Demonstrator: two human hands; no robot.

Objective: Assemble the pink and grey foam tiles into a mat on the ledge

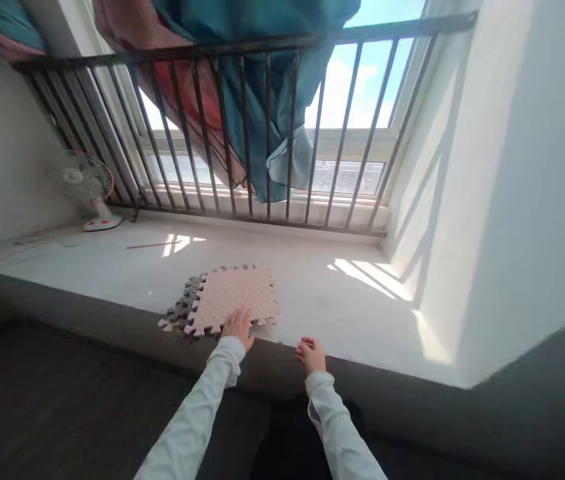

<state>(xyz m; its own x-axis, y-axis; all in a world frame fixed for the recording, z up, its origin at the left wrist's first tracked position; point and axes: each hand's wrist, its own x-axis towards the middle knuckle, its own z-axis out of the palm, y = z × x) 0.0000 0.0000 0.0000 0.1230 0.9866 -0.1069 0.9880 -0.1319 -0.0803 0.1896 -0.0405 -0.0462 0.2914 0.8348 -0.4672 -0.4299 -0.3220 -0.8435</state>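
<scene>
A stack of foam puzzle mats lies at the front edge of the white window ledge, with a pink mat [237,293] on top and grey mats [186,308] showing beneath on the left. My left hand [238,327] rests on the front edge of the pink mat, its fingers flat over the surface. To the right of the stack, my right hand [311,355] is at the ledge's front edge, apart from the mats, with its fingers curled. Whether anything small is between those fingers cannot be made out.
The ledge [307,300] runs below a dark metal railing [268,133] and a window with teal and pink curtains [257,87]. A small fan [82,180] stands at the left. A thin stick [152,245] lies behind the mats. A white wall [512,167] bounds the right side.
</scene>
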